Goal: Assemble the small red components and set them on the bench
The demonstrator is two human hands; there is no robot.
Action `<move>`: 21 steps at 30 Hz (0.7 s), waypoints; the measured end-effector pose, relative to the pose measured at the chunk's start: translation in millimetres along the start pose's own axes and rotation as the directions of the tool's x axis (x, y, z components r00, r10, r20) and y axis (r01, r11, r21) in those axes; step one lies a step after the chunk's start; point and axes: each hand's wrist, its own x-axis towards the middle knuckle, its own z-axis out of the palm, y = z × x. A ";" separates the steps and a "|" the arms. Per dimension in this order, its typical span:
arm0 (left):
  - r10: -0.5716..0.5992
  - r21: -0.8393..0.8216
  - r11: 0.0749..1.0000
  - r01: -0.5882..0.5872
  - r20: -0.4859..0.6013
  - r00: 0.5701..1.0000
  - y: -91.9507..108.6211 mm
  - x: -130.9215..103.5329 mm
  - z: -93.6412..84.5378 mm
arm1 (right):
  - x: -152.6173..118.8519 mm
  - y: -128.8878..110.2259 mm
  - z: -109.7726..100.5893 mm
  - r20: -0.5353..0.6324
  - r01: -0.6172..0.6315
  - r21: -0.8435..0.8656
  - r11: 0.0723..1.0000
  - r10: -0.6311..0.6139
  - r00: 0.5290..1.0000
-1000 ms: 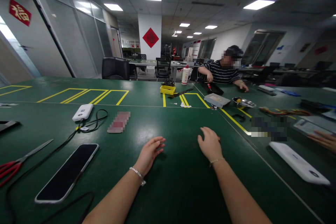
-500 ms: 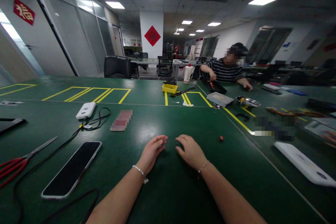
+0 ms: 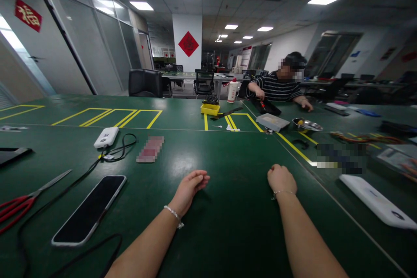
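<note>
Swinging rightward, away from the phone [image 3: 88, 211], the right hand [image 3: 282, 180] is covering one small red item's former spot, fingertips and any grip hidden. The left hand [image 3: 191, 189] is loosely curling its fingers right of that single phone, whose long axis is slanting away rightward.

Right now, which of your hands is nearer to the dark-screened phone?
Left. The left hand is to the right of the phone, with a gap between them; the right hand is farther off to the right, beyond the left one.
</note>
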 end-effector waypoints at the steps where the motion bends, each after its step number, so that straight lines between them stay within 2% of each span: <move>1: -0.005 0.002 1.000 0.005 -0.001 1.000 0.4 -0.2 0.4 | -0.3 0.9 0.1 -0.009 0.002 0.005 1.000 -0.002 1.000; 6: -0.009 -0.008 1.000 0.009 0.006 1.000 0.0 0.3 0.2 | -3.9 7.2 1.2 -0.067 0.030 -0.006 1.000 -0.030 0.997; 13: -0.012 -0.001 1.000 0.012 0.019 1.000 -1.3 1.3 -1.8 | -10.4 1.9 -4.8 -0.064 -0.007 -0.019 1.000 0.006 0.998; 17: -0.017 0.002 1.000 0.017 0.028 0.999 -1.7 2.9 -2.4 | -11.3 -5.0 -11.2 -0.142 0.001 0.011 1.000 0.000 0.990; 19: -0.026 0.010 1.000 0.026 0.038 0.999 -1.4 3.3 -2.3 | -14.9 -13.9 -14.1 -0.168 0.046 0.060 0.997 -0.036 0.985; 21: -0.032 0.011 0.999 0.031 0.058 0.998 -1.3 3.4 -1.7 | -23.0 -28.6 -16.1 -0.169 0.158 0.152 0.976 -0.131 0.977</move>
